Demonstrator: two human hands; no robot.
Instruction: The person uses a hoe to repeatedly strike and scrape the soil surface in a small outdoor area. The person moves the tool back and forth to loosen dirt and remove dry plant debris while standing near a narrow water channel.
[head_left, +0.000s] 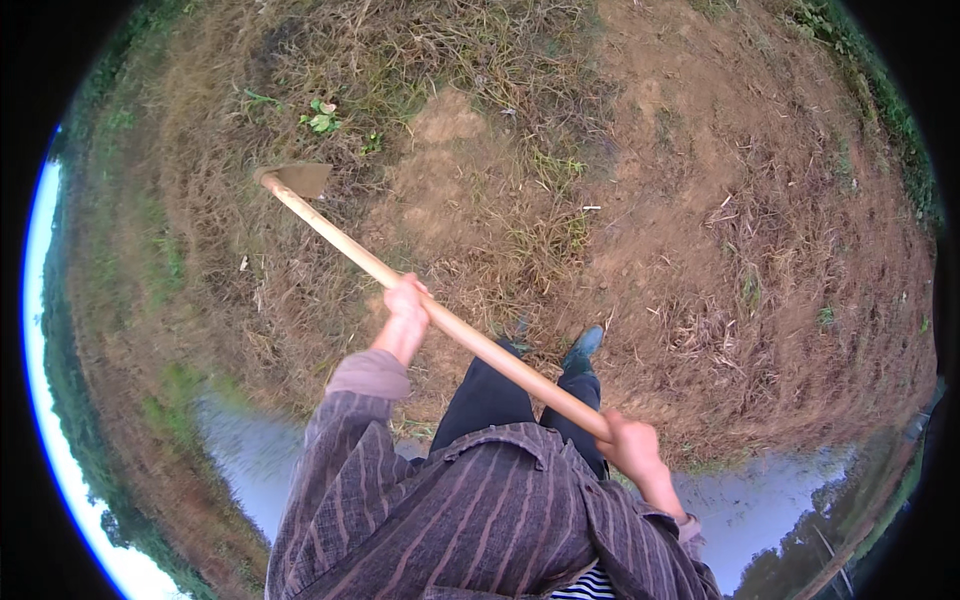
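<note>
Both of my hands grip the pale wooden handle (495, 356) of a hoe, which slants across the view from upper left to lower right. My left hand (407, 300) is closed around the handle near its middle. Close to the butt end, in front of my jacket, my right hand (630, 442) is wrapped around the wood. The hoe's broad metal blade (300, 180) is at the far upper-left end, over dry grass. From this angle I cannot tell whether the blade touches the ground.
Dry cut grass (517, 247) and bare brown soil (660, 187) cover the ground. A small leafy green plant (322, 118) grows just beyond the blade. My boot (583, 349) stands below the handle. Water (750, 487) lies behind me on both sides, past the ground's edge.
</note>
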